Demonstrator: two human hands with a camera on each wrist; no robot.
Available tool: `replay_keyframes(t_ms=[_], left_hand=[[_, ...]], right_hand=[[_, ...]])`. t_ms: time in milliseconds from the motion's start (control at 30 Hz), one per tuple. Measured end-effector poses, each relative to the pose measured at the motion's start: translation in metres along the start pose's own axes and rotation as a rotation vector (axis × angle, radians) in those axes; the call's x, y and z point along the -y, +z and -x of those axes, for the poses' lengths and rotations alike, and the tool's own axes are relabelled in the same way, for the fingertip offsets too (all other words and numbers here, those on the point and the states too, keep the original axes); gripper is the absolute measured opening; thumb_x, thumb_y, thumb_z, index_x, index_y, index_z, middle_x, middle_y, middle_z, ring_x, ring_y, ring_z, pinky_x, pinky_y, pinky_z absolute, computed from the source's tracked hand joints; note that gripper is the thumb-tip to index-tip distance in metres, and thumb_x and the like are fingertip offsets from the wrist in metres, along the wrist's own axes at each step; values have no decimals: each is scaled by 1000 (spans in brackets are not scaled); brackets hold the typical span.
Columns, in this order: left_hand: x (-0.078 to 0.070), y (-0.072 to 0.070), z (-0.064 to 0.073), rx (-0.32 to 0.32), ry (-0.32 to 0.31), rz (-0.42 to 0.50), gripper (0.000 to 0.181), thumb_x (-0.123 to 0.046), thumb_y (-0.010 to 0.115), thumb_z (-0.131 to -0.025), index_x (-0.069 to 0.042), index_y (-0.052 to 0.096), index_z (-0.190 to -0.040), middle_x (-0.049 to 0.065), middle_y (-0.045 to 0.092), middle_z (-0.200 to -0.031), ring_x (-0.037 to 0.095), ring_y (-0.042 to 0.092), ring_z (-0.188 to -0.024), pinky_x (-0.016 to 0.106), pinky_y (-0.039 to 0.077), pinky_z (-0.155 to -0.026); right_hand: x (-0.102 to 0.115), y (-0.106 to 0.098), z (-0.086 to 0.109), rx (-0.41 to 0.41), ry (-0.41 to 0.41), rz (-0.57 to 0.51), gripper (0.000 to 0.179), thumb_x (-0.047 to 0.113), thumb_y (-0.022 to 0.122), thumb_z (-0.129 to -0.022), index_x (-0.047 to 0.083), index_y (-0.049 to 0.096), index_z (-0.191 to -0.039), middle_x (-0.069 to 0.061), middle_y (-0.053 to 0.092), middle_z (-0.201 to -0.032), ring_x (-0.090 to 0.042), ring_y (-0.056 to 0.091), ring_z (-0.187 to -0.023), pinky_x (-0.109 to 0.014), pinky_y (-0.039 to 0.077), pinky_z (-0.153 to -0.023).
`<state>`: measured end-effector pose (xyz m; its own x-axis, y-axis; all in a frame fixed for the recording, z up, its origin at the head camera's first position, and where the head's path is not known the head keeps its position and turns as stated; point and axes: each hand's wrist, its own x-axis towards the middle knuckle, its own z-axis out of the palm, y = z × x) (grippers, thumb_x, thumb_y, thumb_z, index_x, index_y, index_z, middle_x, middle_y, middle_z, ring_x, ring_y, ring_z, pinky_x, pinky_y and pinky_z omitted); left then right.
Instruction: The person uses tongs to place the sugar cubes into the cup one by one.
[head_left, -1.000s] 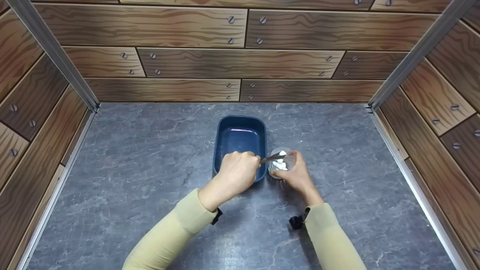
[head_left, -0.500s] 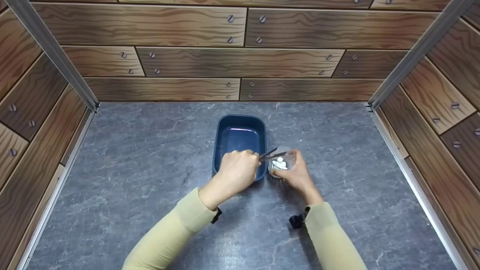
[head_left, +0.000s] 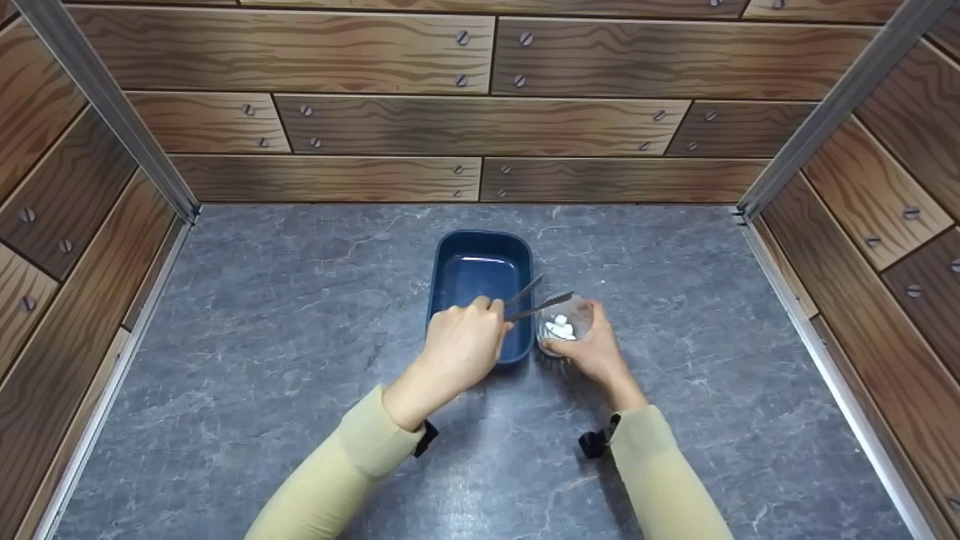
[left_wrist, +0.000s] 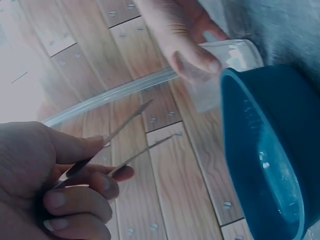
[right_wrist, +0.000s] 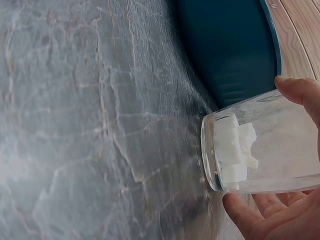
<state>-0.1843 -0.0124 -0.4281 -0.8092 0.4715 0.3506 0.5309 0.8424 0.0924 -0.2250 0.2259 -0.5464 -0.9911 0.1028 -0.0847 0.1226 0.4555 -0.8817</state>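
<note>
Metal tongs (head_left: 553, 301) are gripped by my left hand (head_left: 459, 341), which is over the near part of the blue tub (head_left: 480, 281). Their two arms (left_wrist: 127, 122) spread apart in the left wrist view, with nothing between the tips. From the head, one tip overlaps the far rim of the clear glass (right_wrist: 287, 145). Thumb and fingers of my right hand (head_left: 598, 350) hold that glass upright, close beside the tub's right wall. Several white lumps (right_wrist: 232, 150) lie piled at the bottom of the glass. The part of the tub under my left hand is hidden.
Grey marbled tabletop (head_left: 300, 315) spreads around the tub. Wood-patterned panels (head_left: 375, 124) enclose it at the back and both sides, with metal rails (head_left: 127, 127) at the corners. A tiny white speck (head_left: 602, 281) lies beyond the glass.
My left hand has drawn back left, bringing the tongs up out of the glass toward the tub. Their arms have spread wider. The right hand and glass stay put.
</note>
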Motion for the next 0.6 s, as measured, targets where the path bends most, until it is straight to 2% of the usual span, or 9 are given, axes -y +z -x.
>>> replay_keyframes(t_ms=[233,333,600], left_hand=[[11,-8,14,44,-75,86,26,-26,63,-96,-1,66,-104,9,63,-84,28,61,-58,40,49,-47],[16,-7,21,49,-98,110,26,-23,63,-96,1,65,-107,10,61,-85,30,62,-59,42,50,-48],[32,-3,38,70,-183,182,35,-15,58,-98,7,57,-126,18,62,-98,36,64,-66,44,53,-53]], right_hand=[[-1,0,0,-13,4,3,100,18,91,-64,0,32,-143,-26,41,-141,-39,37,-132,-48,24,-112],[-2,0,0,-14,6,-9,99,18,91,-64,0,32,-142,-26,42,-141,-39,38,-132,-49,23,-112],[-1,1,0,-12,-7,-16,100,17,91,-64,-1,32,-142,-26,41,-141,-39,38,-132,-48,24,-112]])
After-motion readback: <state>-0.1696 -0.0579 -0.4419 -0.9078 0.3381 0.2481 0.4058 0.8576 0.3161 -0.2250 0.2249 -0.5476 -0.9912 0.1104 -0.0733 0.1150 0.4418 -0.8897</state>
